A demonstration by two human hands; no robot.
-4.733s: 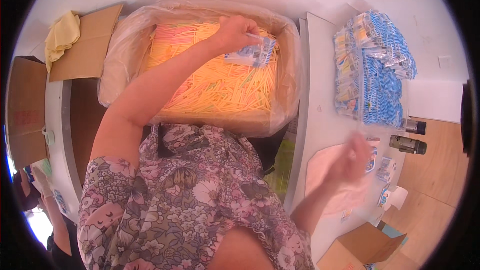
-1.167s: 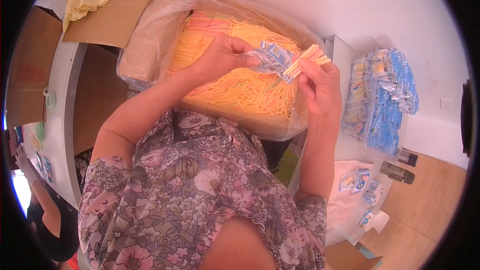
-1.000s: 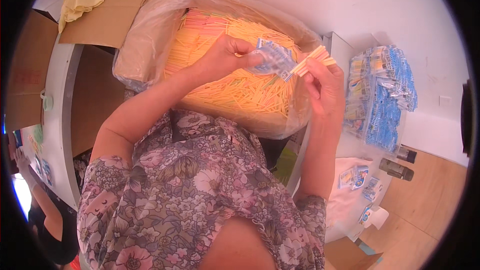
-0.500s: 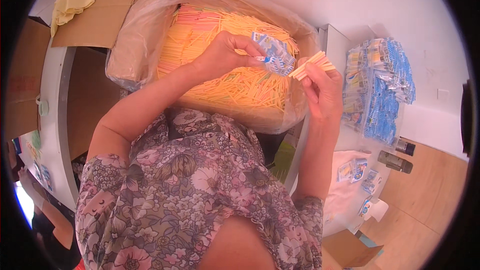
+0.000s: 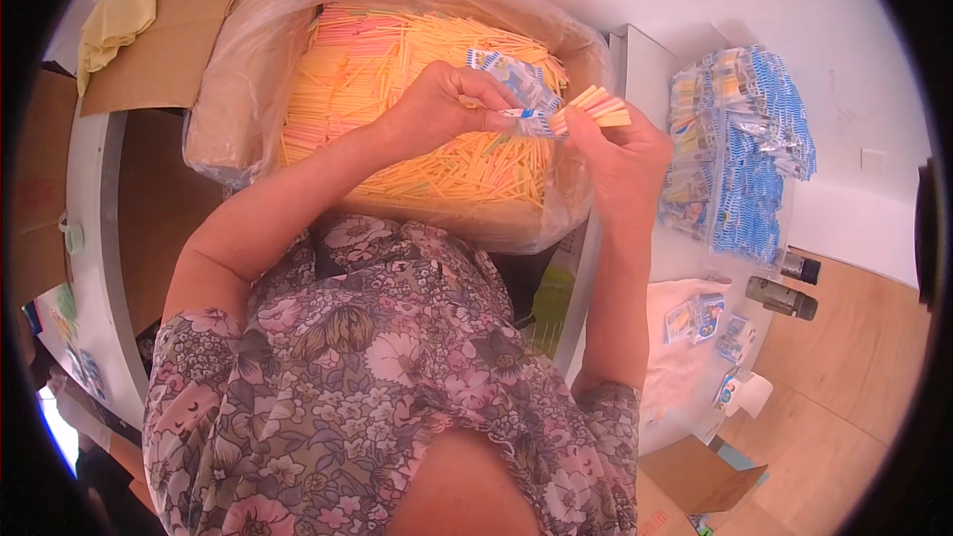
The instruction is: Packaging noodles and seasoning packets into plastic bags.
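My left hand (image 5: 452, 109) pinches the edge of a clear plastic packet (image 5: 521, 79) with blue and white printing. A small bundle of thin yellow and pink sticks (image 5: 596, 109) is gripped between the thumb and fingers of my right hand (image 5: 627, 154). The bundle's left ends meet the packet's edge; whether they have gone inside it I cannot tell. Both hands are raised over a large carton lined with clear plastic (image 5: 238, 89). Inside it lies a deep heap of loose sticks (image 5: 417, 50), mostly yellow, some pink and a few green.
To the right, a clear bin (image 5: 715, 189) is piled with blue-printed packets (image 5: 749, 189). Several more packets (image 5: 707, 318) lie on a pink cloth (image 5: 667, 357). A yellow cloth (image 5: 119, 15) drapes over a cardboard flap (image 5: 174, 30) at far left. Another person's arm (image 5: 84, 412) shows lower left.
My right hand has brought the stick bundle left, up against the packet's edge. The left hand still pinches the packet. The whole view has shifted slightly.
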